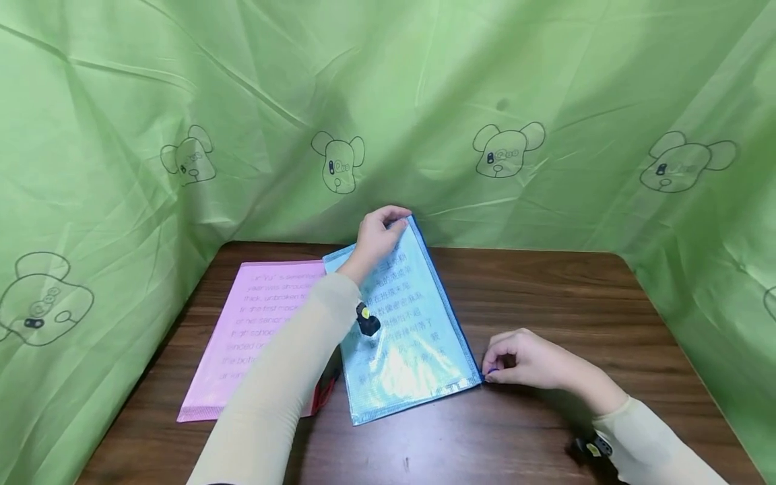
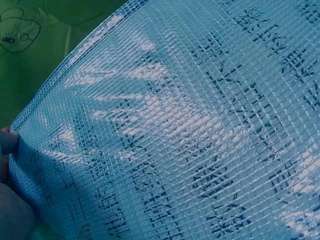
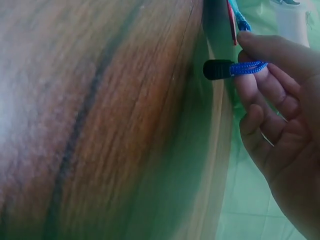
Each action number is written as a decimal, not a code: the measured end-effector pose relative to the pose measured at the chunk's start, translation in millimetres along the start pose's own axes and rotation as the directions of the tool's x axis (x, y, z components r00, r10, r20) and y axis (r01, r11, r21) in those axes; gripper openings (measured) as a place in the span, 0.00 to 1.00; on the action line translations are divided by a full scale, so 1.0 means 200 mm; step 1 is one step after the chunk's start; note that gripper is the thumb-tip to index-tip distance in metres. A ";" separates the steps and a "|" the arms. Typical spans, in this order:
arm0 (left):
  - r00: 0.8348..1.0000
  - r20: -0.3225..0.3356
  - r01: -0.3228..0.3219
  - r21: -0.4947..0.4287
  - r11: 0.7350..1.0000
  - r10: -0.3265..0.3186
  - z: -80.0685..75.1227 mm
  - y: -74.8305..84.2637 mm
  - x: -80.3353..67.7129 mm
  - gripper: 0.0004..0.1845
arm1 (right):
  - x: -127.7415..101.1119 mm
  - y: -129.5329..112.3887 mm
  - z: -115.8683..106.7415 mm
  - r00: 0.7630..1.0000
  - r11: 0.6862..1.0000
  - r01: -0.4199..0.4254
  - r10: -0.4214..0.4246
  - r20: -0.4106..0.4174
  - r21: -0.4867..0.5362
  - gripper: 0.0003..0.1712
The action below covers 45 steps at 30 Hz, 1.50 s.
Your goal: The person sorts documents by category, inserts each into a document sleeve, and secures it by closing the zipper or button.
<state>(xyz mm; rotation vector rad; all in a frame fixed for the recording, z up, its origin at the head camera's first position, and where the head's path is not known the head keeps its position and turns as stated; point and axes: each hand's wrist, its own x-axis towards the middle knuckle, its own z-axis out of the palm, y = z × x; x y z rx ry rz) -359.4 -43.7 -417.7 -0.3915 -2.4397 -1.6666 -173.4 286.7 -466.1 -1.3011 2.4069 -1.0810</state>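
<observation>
A blue mesh zip pouch (image 1: 400, 337) with a printed sheet of characters inside is held tilted over the table, overlapping a pink pouch (image 1: 267, 316). My left hand (image 1: 378, 236) grips its top corner, thumb on the front face. In the left wrist view the mesh (image 2: 165, 125) fills most of the picture, with only the left fingertips (image 2: 7, 142) at its edge. My right hand (image 1: 527, 360) pinches at the lower right corner, at the end of the dark blue zipper edge. A blue cord zipper pull (image 3: 245, 68) with a black tab hangs by the right fingers.
The pink pouch holds a printed sheet and lies flat, partly covered by my left sleeve (image 1: 291, 370). Something red (image 1: 321, 396) shows beside that sleeve. Green printed cloth (image 1: 412, 101) hangs behind and beside the brown wooden table (image 1: 545, 289).
</observation>
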 end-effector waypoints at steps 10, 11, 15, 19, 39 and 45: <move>0.996 0.085 -0.029 0.045 0.999 0.025 0.11 0.03 -0.01 0.11 | -0.03 0.00 -0.05 0.999 0.996 -0.042 0.039 -0.035 -0.083 0.07; 0.994 0.108 -0.032 0.053 0.998 0.026 0.13 0.03 -0.01 0.11 | -0.04 0.00 -0.06 0.998 0.994 -0.049 0.045 -0.049 -0.101 0.07; 0.980 0.195 -0.044 0.097 0.994 0.025 0.24 0.05 -0.03 0.12 | -0.07 -0.01 -0.09 0.994 0.985 -0.058 0.042 -0.099 -0.164 0.10; 0.970 0.241 -0.044 0.121 0.992 0.014 0.34 0.05 -0.05 0.12 | -0.08 -0.02 -0.11 0.991 0.978 -0.068 0.043 -0.127 -0.197 0.10; 0.924 0.381 -0.114 0.282 0.953 -0.002 0.19 -0.07 -0.30 0.26 | -0.30 -0.06 -0.31 0.940 0.860 -0.310 0.212 -0.267 -0.406 0.38; 0.871 0.462 -0.400 0.473 0.785 0.166 -0.21 -0.04 -0.46 0.35 | -0.41 -0.08 -0.36 0.925 0.821 -0.357 0.245 -0.291 -0.445 0.57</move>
